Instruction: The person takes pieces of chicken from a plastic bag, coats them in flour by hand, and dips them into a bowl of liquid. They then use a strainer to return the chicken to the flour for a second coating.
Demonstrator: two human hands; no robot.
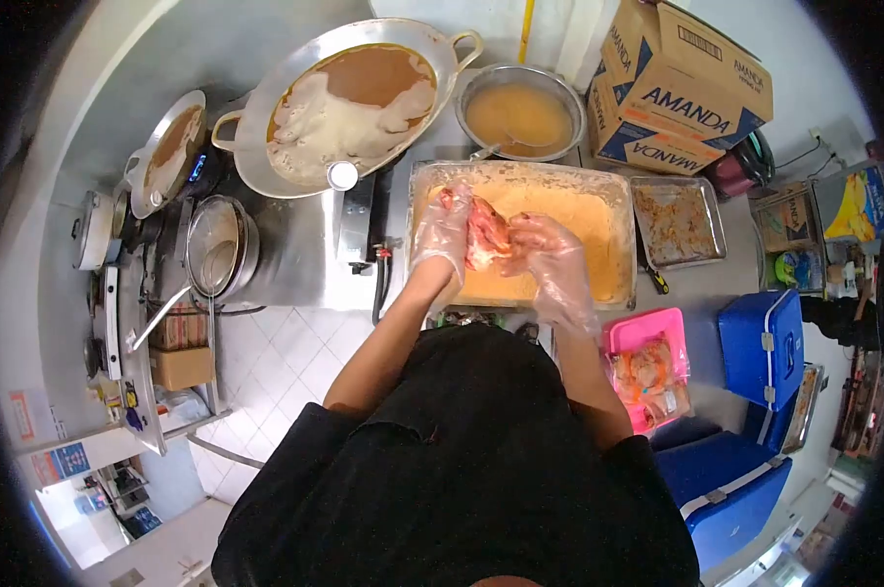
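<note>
The raw meat piece (487, 235) on my feed is red and glistening with paler patches, held lengthwise over a rectangular metal tray (631, 245), where I see fine orange-tan powder (530, 289) spread wide.

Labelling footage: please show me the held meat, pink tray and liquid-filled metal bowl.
Held meat (486, 236), head view: its middle.
Pink tray (645, 324), head view: upper end.
Liquid-filled metal bowl (520, 75), head view: inner wall.

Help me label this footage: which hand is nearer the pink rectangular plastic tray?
Right. The right hand is left of the pink rectangular plastic tray and farther forward; the left hand is farther left still, across the reddish raw meat.
</note>
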